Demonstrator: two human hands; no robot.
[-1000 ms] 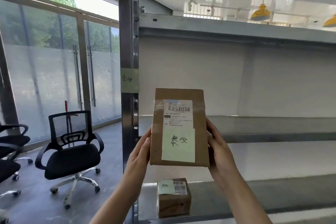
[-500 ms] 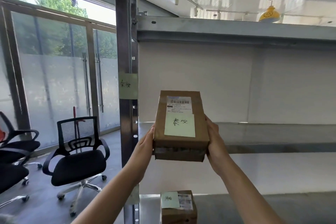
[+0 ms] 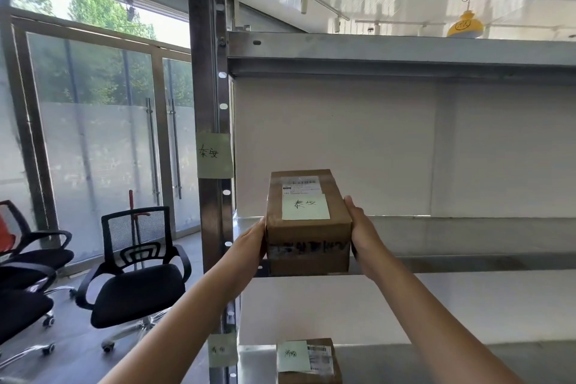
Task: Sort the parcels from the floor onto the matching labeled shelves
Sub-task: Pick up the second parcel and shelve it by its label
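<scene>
A brown cardboard parcel (image 3: 307,224) with a white shipping label and a pale green handwritten note lies flat between my hands at the front edge of the middle metal shelf (image 3: 452,234). My left hand (image 3: 251,246) presses its left side and my right hand (image 3: 358,231) grips its right side. A green note (image 3: 214,155) with the same handwritten characters is stuck on the steel upright (image 3: 207,72) beside this shelf. A second small brown parcel (image 3: 307,360) with its own green note sits on the shelf below, next to another green note (image 3: 222,351) on the upright.
The shelf above (image 3: 405,53) spans the view. Left of the rack stand black office chairs (image 3: 137,277) on a grey floor, in front of glass doors (image 3: 131,146). A yellow lamp (image 3: 466,26) hangs at the upper right.
The parcel has tipped from upright, label facing me, to lying flat, and it has moved forward and up to the middle shelf's front edge. Both hands stayed on its sides.
</scene>
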